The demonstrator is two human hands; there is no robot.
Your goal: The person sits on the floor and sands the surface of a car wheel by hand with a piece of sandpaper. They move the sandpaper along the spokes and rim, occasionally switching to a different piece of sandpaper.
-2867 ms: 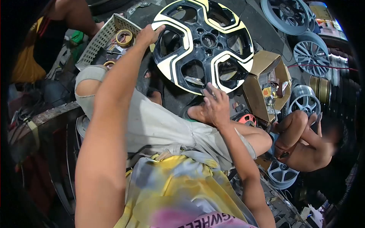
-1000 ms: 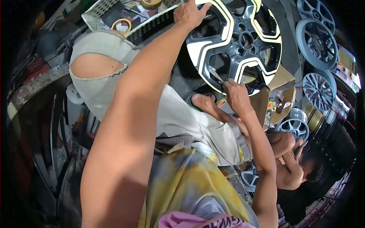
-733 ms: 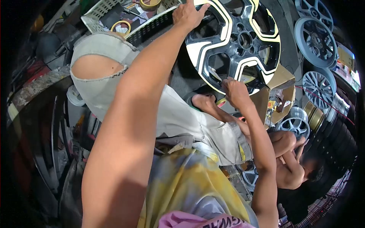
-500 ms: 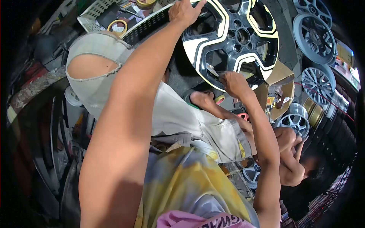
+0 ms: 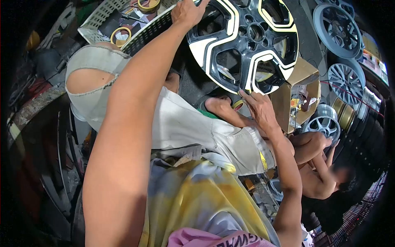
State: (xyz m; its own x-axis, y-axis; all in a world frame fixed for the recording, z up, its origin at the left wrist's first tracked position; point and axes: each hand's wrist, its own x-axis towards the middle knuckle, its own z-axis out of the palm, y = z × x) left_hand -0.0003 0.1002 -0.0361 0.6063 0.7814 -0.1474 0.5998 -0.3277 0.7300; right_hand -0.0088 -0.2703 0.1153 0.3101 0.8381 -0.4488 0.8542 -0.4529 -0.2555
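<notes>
A black wheel (image 5: 230, 46) with pale yellow-white strips along its spokes and edge is tilted in front of me at the top. My left hand (image 5: 186, 13) is closed on its upper left edge, the fingertips partly cut off by the frame. At the wheel's lower edge is my right hand (image 5: 261, 109), its fingers bent and drawn together against the edge. Whatever its fingertips pinch is too small to make out. Dark gaps between the spokes show the floor behind.
A perforated crate (image 5: 142, 36) with tape rolls stands upper left. Right of the wheel is an open cardboard box (image 5: 284, 99). More wheels (image 5: 346, 82) line the right side. Another person (image 5: 319, 177) crouches lower right, hands at a silver wheel (image 5: 323, 126). A bare foot (image 5: 218, 105) is below the wheel.
The wheel and my left hand appear slightly further left in view. My right hand has moved down from the spoke gap to the wheel's lower edge.
</notes>
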